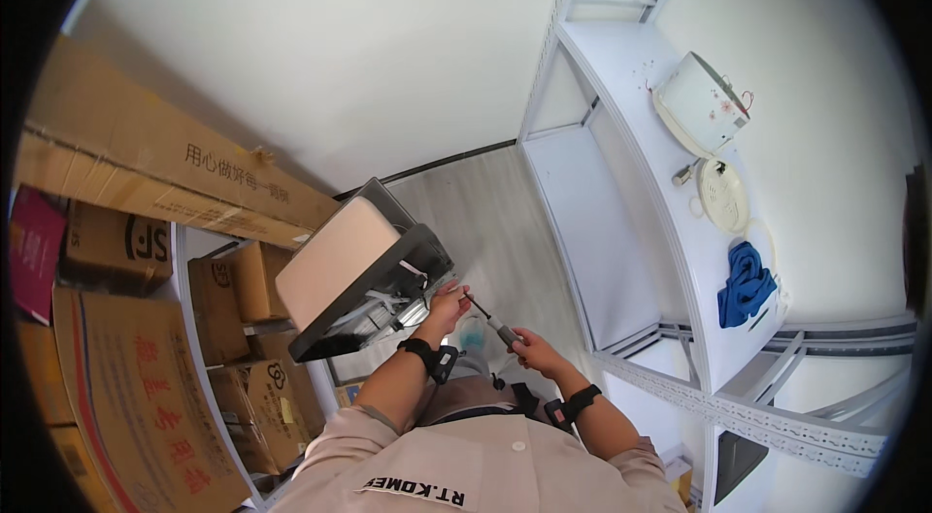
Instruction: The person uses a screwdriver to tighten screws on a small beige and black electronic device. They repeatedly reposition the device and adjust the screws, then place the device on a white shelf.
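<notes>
My right hand (531,354) is closed around the grey handle of a screwdriver (502,330). Its dark shaft slants up and left toward my left hand (448,307). The fingers of my left hand are bent together beside the screwdriver's tip, at the edge of a boxy black appliance (361,282); what they pinch is too small to make out. A flat pale-pink panel (338,259) covers the appliance's upper left face. On the side facing me, pale wires and bright metal parts show inside the tilted black casing.
Cardboard boxes (136,387) fill the shelves at left, with a long carton (175,178) above. On the white shelf (621,66) at right stand a white flower-patterned housing (701,105), a round cream-coloured part (723,195) and a blue cloth (746,285). Grey floor (485,207) lies between.
</notes>
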A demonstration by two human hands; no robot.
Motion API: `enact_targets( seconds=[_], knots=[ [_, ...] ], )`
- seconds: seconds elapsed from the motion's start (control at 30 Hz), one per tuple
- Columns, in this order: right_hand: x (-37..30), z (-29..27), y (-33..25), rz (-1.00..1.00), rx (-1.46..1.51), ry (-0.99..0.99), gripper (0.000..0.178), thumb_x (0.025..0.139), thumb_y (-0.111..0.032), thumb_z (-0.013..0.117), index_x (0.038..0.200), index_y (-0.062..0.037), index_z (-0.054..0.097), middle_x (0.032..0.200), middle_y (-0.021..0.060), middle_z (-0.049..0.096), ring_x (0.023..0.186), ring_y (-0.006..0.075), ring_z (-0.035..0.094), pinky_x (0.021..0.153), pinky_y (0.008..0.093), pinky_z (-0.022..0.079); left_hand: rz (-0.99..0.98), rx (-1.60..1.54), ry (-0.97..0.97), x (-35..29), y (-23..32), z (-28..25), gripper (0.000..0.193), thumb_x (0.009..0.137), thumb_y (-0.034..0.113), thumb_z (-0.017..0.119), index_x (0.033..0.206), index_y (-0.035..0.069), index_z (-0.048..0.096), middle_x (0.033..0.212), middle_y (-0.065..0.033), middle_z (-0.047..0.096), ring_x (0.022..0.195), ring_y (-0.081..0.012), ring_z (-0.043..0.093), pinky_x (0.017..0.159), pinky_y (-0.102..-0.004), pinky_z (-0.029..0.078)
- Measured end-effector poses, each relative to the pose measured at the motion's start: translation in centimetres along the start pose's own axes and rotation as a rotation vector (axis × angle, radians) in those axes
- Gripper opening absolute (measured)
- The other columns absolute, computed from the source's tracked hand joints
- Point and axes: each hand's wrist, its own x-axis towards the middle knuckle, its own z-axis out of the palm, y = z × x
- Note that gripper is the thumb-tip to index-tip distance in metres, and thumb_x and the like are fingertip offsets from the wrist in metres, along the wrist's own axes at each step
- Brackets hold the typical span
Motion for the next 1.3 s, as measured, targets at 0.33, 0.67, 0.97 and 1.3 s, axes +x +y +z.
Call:
enact_targets(
  seconds=[0.33,0.67,0.97,1.3],
  knots=[
    [4.7,1.0,0.6,0.093,0.094,-0.008,0.045,0.096,-0.020,0.050,0.139,-0.0136,0.040,0.096,0.0031,0.063,0.064,0.0094,0.047,0.054,0.0243,0.041,-0.063,0.055,0.031,2.2,1.6,-1.7,0.040,0.097,0.016,0.053,0.136,0.016,0.046,0.113,-0.0005,0.061,0.091,-0.0155,0.062,0.070,-0.0301,0.047],
    [5.2,0.0,-0.1,0.093,0.061,-0.024,0.048,0.096,-0.019,0.051,0.141,-0.0128,0.038,0.098,-0.0002,0.061,0.064,0.0080,0.045,0.054,0.0240,0.040,-0.088,0.123,0.100,2.1,1.8,-1.0,0.037,0.098,0.021,0.051,0.135,0.023,0.049,0.120,0.0063,0.059,0.095,-0.0097,0.060,0.069,-0.0287,0.042],
    [5.8,-0.6,-0.5,0.086,0.083,-0.040,0.046,0.096,-0.017,0.050,0.140,-0.0125,0.039,0.097,0.0004,0.060,0.065,0.0083,0.044,0.056,0.0238,0.040,-0.085,0.043,0.091,2.8,1.5,-1.5,0.033,0.097,0.021,0.053,0.130,0.022,0.053,0.118,0.0067,0.061,0.093,-0.0096,0.061,0.070,-0.0281,0.041],
    [6.1,-0.9,-1.2,0.083,0.113,-0.045,0.044,0.097,-0.017,0.049,0.139,-0.0117,0.040,0.097,0.0018,0.060,0.063,0.0086,0.042,0.054,0.0239,0.039,-0.024,-0.109,0.092,3.8,0.5,-1.9,0.030,0.095,0.017,0.056,0.125,0.017,0.055,0.111,0.0027,0.063,0.092,-0.0134,0.061,0.072,-0.0296,0.045]
  ],
)
